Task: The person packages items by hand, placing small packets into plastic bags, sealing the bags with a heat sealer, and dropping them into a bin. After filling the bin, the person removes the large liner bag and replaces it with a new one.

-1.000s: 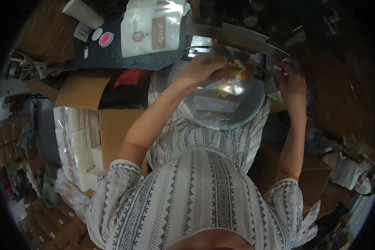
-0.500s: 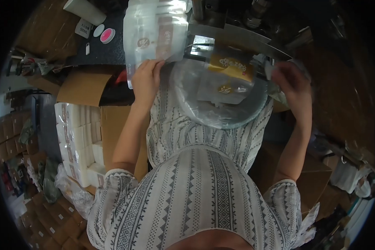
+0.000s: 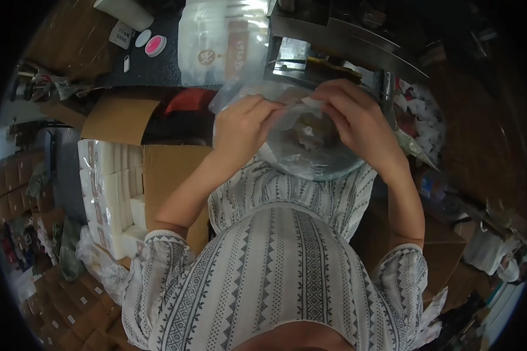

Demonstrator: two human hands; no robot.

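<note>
My left hand (image 3: 243, 126) is closed, with thumb and fingers pinching the edge of a clear plastic pouch (image 3: 231, 93) above the basin. Facing it, my right hand (image 3: 357, 120) is closed at the pouch's mouth, a small white packet (image 3: 313, 103) showing at its fingertips. Beneath both hands a round basin (image 3: 316, 174), covered in clear plastic, rests over my lap. Something brown and gold lies in it, partly hidden by the pouch and my fingers. A stack of printed clear pouches (image 3: 211, 44) lies beyond my left hand.
On the dark table stand an open pink-filled tub (image 3: 155, 45), its white lid (image 3: 143, 38) and a white cup (image 3: 126, 13). A metal machine part (image 3: 375, 47) is behind the basin. White packets (image 3: 424, 117) lie at right. An open cardboard box (image 3: 173, 187) stands left, beside wrapped white stacks (image 3: 108, 199).
My left hand has left the pouch stack and come right and down with a pouch. My right hand has moved left to meet it. The gold-printed pouch is no longer plainly visible.
</note>
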